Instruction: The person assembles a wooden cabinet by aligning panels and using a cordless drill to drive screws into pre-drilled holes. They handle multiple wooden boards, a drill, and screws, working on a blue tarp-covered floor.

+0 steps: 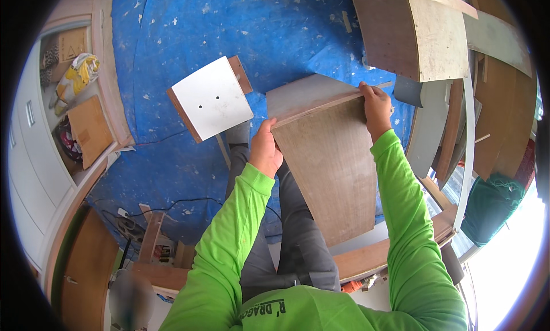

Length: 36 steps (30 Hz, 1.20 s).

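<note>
Gripping a brown wooden board (332, 170) at its far edge, the left hand (264, 150) and right hand (375, 107) hold it tilted over the blue tarp (183, 44); nothing is joined yet, and a white panel (212, 99) lies apart, untouched.

Matt brown wood panel (332, 165), smooth white laminate board (213, 98), wrinkly blue plastic tarp (275, 33).
</note>
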Motion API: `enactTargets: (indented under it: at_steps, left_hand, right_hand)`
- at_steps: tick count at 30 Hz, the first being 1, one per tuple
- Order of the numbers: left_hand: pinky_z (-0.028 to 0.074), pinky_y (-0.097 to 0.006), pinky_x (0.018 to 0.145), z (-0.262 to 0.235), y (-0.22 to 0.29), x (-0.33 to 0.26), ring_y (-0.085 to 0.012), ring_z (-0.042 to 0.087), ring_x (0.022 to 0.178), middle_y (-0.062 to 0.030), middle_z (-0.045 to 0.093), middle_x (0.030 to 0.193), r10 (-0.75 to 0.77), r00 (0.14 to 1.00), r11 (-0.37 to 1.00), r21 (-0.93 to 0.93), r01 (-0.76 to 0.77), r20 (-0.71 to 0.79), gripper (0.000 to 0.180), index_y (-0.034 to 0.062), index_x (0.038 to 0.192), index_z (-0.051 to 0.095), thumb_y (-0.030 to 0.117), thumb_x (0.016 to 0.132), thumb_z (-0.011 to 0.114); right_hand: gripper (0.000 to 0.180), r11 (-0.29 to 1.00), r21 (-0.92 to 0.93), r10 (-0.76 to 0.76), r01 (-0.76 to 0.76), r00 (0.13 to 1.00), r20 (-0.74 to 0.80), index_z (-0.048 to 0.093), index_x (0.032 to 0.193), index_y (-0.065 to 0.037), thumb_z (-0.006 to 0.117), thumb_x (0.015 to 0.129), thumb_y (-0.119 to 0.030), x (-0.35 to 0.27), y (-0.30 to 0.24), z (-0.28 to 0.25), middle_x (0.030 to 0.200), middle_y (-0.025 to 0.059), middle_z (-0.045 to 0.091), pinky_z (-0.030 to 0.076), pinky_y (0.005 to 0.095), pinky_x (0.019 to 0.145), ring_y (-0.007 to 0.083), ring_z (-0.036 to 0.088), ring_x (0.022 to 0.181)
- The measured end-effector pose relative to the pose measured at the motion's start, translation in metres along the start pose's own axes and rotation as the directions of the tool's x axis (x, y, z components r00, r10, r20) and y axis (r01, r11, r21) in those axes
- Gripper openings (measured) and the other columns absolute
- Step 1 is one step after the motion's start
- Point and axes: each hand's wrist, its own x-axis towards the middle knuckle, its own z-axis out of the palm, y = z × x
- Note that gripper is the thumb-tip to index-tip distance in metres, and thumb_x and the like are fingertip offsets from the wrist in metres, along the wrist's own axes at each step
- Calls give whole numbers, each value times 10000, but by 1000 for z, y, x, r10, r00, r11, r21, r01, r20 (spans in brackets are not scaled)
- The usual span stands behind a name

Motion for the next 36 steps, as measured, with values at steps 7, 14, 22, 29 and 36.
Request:
enactTargets:
  at_steps: [7, 14, 22, 29, 36]
  left_hand:
    - [478, -394, 990, -3, -1, 0, -240, 616, 1128, -107, 650, 1201, 22, 999, 999, -32, -21, 44, 326, 13, 1191, 590, 256, 977, 549]
    - [473, -395, 999, -4, -1, 5, -250, 611, 1143, -116, 644, 1217, 4, 998, 1000, -15, -3, 65, 352, 2, 1211, 580, 259, 976, 531]
    - [466, -400, 996, -11, 2, 6, -243, 607, 1155, -119, 634, 1240, 5, 996, 998, 64, -11, 92, 414, 0, 1240, 570, 326, 995, 500]
    - [445, -408, 1026, -20, -6, -49, -281, 595, 1170, -125, 637, 1252, 506, 857, 660, 598, -454, 92, 402, -40, 1284, 551, 257, 1013, 540]
    - [507, -392, 965, -15, 1, -54, -325, 634, 1117, -204, 607, 1295, 635, 447, -291, 731, -617, 630, 415, -69, 1319, 546, 151, 974, 618]
  right_hand:
    - [337, 979, 199, -58, 50, 998, 38, 729, 919, 60, 680, 899, -273, -3, 8, -8, 772, 47, 642, 431, 283, 737, 123, 520, 757]
    - [353, 982, 186, -34, 32, 999, 11, 733, 939, 65, 698, 912, -285, -5, 9, -9, 787, 15, 633, 419, 275, 721, 103, 499, 764]
    - [372, 984, 176, -22, 10, 998, 65, 734, 931, 54, 710, 917, -317, -7, 7, -12, 779, 2, 613, 412, 275, 709, 102, 486, 762]
    - [392, 986, 166, -11, 2, 999, 51, 732, 914, 42, 715, 916, -350, -5, 11, -13, 749, -4, 582, 415, 283, 681, 103, 474, 734]
    - [403, 986, 165, -35, 27, 998, 45, 726, 897, 42, 716, 919, -360, -1, 14, -15, 731, -4, 571, 411, 287, 674, 103, 469, 723]
